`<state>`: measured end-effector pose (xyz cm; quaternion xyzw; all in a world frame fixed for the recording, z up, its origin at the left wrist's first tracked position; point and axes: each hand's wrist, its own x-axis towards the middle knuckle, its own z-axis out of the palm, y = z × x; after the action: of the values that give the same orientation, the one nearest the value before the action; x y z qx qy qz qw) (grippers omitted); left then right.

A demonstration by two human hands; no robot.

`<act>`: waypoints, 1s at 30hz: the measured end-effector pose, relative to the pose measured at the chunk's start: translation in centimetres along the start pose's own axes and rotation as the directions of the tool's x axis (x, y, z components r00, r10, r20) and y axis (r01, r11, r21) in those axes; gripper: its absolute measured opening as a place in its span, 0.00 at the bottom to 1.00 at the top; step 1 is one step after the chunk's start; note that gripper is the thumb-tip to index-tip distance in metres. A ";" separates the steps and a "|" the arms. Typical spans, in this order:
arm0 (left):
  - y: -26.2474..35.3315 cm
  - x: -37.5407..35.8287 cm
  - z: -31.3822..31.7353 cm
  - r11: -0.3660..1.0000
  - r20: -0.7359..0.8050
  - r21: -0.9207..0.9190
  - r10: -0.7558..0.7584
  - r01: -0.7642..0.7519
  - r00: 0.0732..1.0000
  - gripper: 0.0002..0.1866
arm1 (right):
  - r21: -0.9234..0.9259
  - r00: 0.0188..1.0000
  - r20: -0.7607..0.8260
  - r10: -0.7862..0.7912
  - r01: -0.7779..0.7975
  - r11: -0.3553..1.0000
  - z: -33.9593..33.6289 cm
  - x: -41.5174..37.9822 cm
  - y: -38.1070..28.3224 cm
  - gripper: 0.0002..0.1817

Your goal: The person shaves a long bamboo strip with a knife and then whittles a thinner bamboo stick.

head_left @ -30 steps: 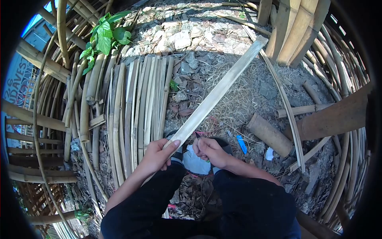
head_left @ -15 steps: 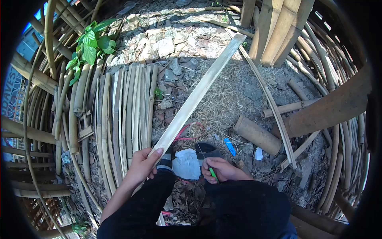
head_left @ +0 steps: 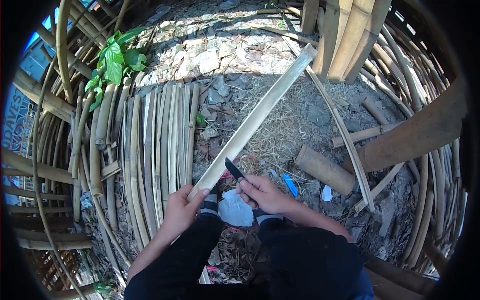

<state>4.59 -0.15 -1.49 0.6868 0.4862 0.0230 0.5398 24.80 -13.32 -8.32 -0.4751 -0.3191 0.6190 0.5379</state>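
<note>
My left hand [head_left: 183,212] is closed around the near end of a long split bamboo strip [head_left: 255,117], thumb on top. The strip slants away to the upper right, its hollow inner face turned up. In my right hand [head_left: 265,194] is a knife [head_left: 233,169], its dark blade pointing up and left, close beside the strip's lower part. The fingers cover the handle. Below the knife, a crumpled white sheet [head_left: 236,209] lies between my feet.
Split bamboo strips [head_left: 162,135] lie side by side on the left. A short bamboo section [head_left: 325,170], a blue wrapper [head_left: 290,185] and another long strip [head_left: 342,130] are at right. Thick bamboo posts [head_left: 350,40] stand at the upper right; a leafy plant [head_left: 114,60] grows upper left.
My right hand has moved up and turned, bringing the knife's blade beside the strip; the green part seen in that hand is now hidden. The strip has rolled slightly, showing its hollow face.
</note>
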 end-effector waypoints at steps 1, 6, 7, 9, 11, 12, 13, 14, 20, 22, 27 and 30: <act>-0.4 0.1 0.1 0.994 -0.064 0.091 0.072 -0.066 0.995 0.20 | 0.002 1.000 -0.002 -0.001 0.001 1.000 0.2 0.4 0.3 0.15; -0.2 -0.1 -0.1 0.861 -0.108 0.430 0.349 -0.273 0.931 0.19 | -0.136 0.996 -0.091 0.010 -0.022 0.990 0.6 1.5 -0.1 0.21; -0.2 -0.1 0.0 0.797 -0.128 0.484 0.472 -0.360 0.872 0.17 | -0.136 0.995 -0.099 0.008 -0.021 0.990 0.5 1.6 -0.4 0.21; -0.1 0.1 0.3 0.719 -0.134 0.535 0.590 -0.443 0.796 0.16 | -0.059 0.995 -0.092 0.045 -0.050 0.997 0.2 1.5 -1.0 0.24; -0.2 0.0 0.5 0.672 -0.158 0.555 0.663 -0.490 0.731 0.16 | -0.119 0.991 -0.134 -0.026 0.010 0.993 0.0 1.3 -1.7 0.24; -0.1 0.0 0.4 0.673 -0.159 0.559 0.661 -0.485 0.733 0.16 | -0.177 0.982 -0.161 -0.097 0.067 0.982 0.0 1.4 -1.9 0.25; 0.1 0.0 0.3 0.653 -0.150 0.585 0.670 -0.481 0.727 0.15 | -0.174 0.983 -0.155 -0.097 0.069 0.982 -0.2 1.5 -1.9 0.25; 0.3 -0.1 0.2 0.633 -0.141 0.610 0.679 -0.476 0.721 0.14 | -0.236 0.978 -0.174 -0.117 0.074 0.969 -0.7 1.5 -1.9 0.25; 0.1 -0.4 0.0 0.628 -0.138 0.624 0.675 -0.466 0.725 0.14 | -0.223 0.948 -0.285 -0.139 0.075 0.972 -2.4 1.4 -3.1 0.26; -0.4 -0.6 -0.2 0.628 -0.149 0.634 0.673 -0.452 0.725 0.15 | -0.168 0.938 -0.331 -0.106 0.052 0.984 -4.2 1.4 -4.0 0.26; -0.1 -0.8 -0.4 0.564 -0.155 0.718 0.700 -0.407 0.697 0.14 | -0.020 0.925 -0.377 0.045 -0.056 0.998 -4.7 0.8 -5.4 0.26; -0.1 -0.6 -0.2 0.509 -0.125 0.752 0.735 -0.420 0.666 0.14 | -0.043 0.977 -0.204 0.058 -0.068 0.997 -2.8 0.7 -4.5 0.25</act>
<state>4.15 -0.46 -1.17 0.9318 0.2997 0.1826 0.0929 29.11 -12.02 -5.36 -0.5587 -0.2625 0.5761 0.5357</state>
